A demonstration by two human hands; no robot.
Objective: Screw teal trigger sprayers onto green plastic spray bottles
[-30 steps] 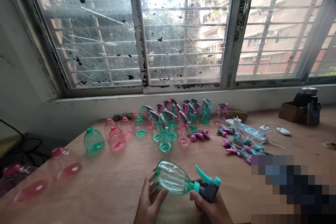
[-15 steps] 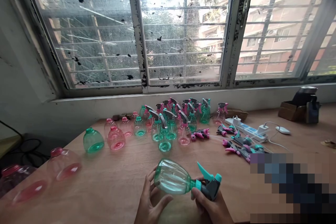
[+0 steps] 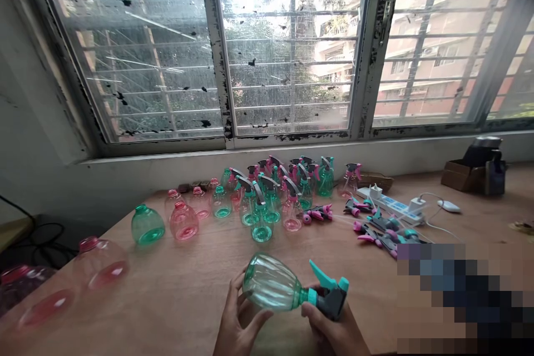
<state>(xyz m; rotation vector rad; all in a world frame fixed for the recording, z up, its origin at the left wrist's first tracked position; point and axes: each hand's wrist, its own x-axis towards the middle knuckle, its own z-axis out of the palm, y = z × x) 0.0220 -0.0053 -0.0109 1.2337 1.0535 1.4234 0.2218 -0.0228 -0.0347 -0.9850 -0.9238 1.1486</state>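
A clear green spray bottle (image 3: 273, 283) lies nearly level between my hands, its base to the left. My left hand (image 3: 240, 311) curls round the base end, thumb below and fingers behind the plastic. At the neck, my right hand (image 3: 327, 320) grips the teal collar and dark grey spray head (image 3: 332, 300), thumb on the near side. The teal trigger points up and left. The fingers behind the bottle are partly hidden.
Several green and pink spray bottles (image 3: 262, 222) stand below the window. Open pink bottles (image 3: 184, 221) and a green bottle (image 3: 147, 225) stand to the left. Loose spray heads (image 3: 377, 238) lie right, by a power strip (image 3: 392, 206). Boxes (image 3: 463, 175) sit farther right.
The spray head and the bottle's neck end have shifted slightly left and down with my right hand. My left hand keeps its hold on the base end.
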